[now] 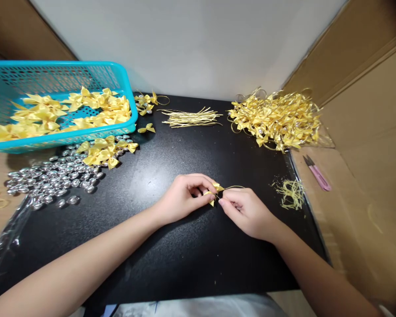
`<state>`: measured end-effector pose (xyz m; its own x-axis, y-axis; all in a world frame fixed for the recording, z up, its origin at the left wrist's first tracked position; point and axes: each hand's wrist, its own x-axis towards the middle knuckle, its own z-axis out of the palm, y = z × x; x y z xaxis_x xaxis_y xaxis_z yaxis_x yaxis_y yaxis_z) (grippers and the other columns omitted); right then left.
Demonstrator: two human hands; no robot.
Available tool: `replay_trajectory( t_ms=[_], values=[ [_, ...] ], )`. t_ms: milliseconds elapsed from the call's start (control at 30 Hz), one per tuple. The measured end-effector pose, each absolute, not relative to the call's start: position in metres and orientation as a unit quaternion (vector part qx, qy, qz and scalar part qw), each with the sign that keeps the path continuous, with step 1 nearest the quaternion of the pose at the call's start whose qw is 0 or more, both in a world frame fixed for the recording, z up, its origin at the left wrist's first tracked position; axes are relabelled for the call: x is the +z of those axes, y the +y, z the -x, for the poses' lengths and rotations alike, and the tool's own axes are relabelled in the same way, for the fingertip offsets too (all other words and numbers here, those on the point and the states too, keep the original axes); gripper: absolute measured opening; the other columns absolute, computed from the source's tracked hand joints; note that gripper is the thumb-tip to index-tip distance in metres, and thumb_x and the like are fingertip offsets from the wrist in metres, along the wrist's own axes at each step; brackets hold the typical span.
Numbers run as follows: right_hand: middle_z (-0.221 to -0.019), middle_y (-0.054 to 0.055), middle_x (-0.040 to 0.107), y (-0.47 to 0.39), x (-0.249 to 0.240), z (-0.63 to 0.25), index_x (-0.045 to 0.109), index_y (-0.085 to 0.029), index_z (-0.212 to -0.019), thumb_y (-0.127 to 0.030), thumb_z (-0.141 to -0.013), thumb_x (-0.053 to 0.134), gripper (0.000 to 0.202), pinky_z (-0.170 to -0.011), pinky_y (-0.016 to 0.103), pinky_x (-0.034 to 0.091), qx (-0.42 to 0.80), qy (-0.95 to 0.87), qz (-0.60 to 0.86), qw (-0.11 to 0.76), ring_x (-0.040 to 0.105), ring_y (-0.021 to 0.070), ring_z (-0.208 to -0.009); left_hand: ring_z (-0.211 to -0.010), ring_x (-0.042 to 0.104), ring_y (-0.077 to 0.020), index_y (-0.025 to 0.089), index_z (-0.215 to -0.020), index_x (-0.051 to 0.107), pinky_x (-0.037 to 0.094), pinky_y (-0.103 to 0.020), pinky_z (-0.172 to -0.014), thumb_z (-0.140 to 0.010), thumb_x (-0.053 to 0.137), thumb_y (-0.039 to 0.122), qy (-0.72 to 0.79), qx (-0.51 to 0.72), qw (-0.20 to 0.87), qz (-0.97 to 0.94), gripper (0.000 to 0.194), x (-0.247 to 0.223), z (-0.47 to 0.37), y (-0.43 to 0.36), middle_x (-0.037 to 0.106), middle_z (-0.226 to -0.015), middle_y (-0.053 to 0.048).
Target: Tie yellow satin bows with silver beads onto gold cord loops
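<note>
Over the middle of the black table, my left hand (186,197) pinches a yellow ribbon bow (212,202) between thumb and fingers. Just to its right, my right hand (246,209) is closed on a thin gold cord (235,186), its fingertips almost meeting those of the left. A thin strand runs between the two hands at the bow. The bow's centre is mostly covered by my left fingers, so I cannot tell whether a bead sits there.
A turquoise basket (95,131) of yellow bows stands left, with silver beads (57,176) before it. Cut gold cords (191,118) lie at the back, a heap of corded bows (277,119) back right. Pink-handled snips (317,174) and cord scraps (290,193) lie right.
</note>
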<state>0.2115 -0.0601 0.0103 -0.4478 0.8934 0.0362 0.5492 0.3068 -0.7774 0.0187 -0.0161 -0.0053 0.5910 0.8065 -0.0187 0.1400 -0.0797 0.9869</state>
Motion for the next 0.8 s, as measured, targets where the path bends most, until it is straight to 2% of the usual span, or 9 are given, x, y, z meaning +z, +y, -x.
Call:
replay_trajectory(
  t_ms=[133,800],
  values=[
    [-0.055,-0.005,0.032,-0.0598,0.0121,-0.2112,0.024,-0.020,-0.060,-0.016,-0.089,0.043,0.035,-0.055,0.025,0.025,0.362,-0.771,0.464,0.244,0.031,0.0081,-0.052,-0.072,0.065,-0.0120,0.014,-0.096,0.075,0.052,-0.021,-0.059,-0.080,0.070,0.020,0.347,0.280,0.581,-0.681,0.018,-0.0055,-0.0186,-0.0151,0.073,-0.101,-0.010],
    [-0.054,-0.006,0.026,-0.0591,0.0125,-0.2122,0.023,-0.019,-0.057,-0.024,-0.090,0.045,0.040,-0.053,0.025,0.022,0.411,-0.732,0.502,0.209,0.027,0.0073,-0.051,-0.070,0.066,-0.0119,0.015,-0.097,0.075,0.049,-0.019,-0.055,-0.081,0.066,0.017,0.324,0.268,0.552,-0.720,0.018,-0.0049,-0.0211,-0.0149,0.073,-0.101,-0.009]
  ],
)
